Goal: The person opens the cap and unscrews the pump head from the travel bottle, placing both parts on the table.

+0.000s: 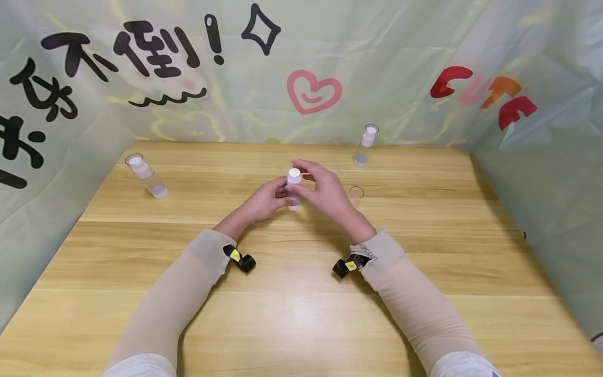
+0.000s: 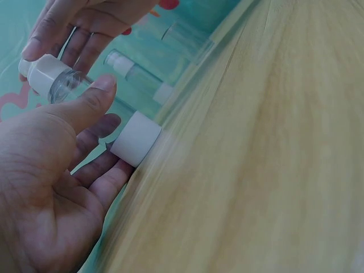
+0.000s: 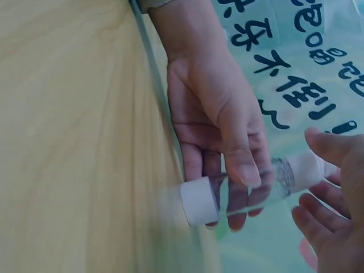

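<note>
A small clear pump bottle (image 1: 293, 201) with a white base and white pump head stands upright between both hands, base close to the tabletop. My left hand (image 1: 266, 200) grips its clear body, thumb (image 2: 94, 102) across the front and fingers behind. My right hand (image 1: 327, 191) curls round the white collar (image 3: 306, 170) at the top, thumb on one side and fingers on the other. In the left wrist view the white base (image 2: 136, 138) shows below the left hand's fingers. A clear cap (image 1: 356, 195) stands on the table just right of the right hand.
A capped pump bottle (image 1: 147, 175) stands at the table's left side, another capped bottle (image 1: 365, 146) at the back right. A printed curtain (image 1: 377, 63) encloses the wooden table (image 1: 301, 324) at the back and sides. Each wrist carries a black camera (image 1: 350, 265).
</note>
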Demonstrator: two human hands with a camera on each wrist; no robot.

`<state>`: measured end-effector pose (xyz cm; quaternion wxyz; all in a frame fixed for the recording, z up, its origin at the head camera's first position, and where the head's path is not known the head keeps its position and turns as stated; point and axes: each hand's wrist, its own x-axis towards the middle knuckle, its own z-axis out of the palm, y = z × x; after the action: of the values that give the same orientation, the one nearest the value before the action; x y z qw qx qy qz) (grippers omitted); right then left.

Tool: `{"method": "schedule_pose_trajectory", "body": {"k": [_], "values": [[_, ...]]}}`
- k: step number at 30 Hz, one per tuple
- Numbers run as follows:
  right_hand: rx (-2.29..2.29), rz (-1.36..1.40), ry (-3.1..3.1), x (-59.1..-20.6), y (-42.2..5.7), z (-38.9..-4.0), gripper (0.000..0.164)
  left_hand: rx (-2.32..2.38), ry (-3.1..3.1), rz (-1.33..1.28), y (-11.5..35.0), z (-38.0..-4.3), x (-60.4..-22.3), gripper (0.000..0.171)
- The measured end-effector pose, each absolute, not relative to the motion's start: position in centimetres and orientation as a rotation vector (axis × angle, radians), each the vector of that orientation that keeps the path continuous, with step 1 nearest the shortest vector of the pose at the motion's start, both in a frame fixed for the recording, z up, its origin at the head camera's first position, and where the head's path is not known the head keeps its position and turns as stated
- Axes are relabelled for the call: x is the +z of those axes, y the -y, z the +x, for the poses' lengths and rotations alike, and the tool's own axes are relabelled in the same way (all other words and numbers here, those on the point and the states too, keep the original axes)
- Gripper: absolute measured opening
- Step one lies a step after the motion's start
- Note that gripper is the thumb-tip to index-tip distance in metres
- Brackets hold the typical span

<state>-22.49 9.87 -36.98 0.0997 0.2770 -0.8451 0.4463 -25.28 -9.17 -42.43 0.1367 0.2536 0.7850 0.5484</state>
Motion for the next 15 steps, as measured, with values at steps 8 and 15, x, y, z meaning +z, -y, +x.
{"method": "schedule_pose_trajectory", "body": {"k": [8,15], "values": [[1.052,0.697,2.552,-37.2,-9.0,-21.7,0.058,1.564,-2.295,0.753,9.2,-25.3,-42.3,0.041],[0.991,0.617,2.558,-37.6,-8.2,-21.3,0.06,1.541,-2.327,0.741,9.2,-25.2,-42.3,0.039]]}}
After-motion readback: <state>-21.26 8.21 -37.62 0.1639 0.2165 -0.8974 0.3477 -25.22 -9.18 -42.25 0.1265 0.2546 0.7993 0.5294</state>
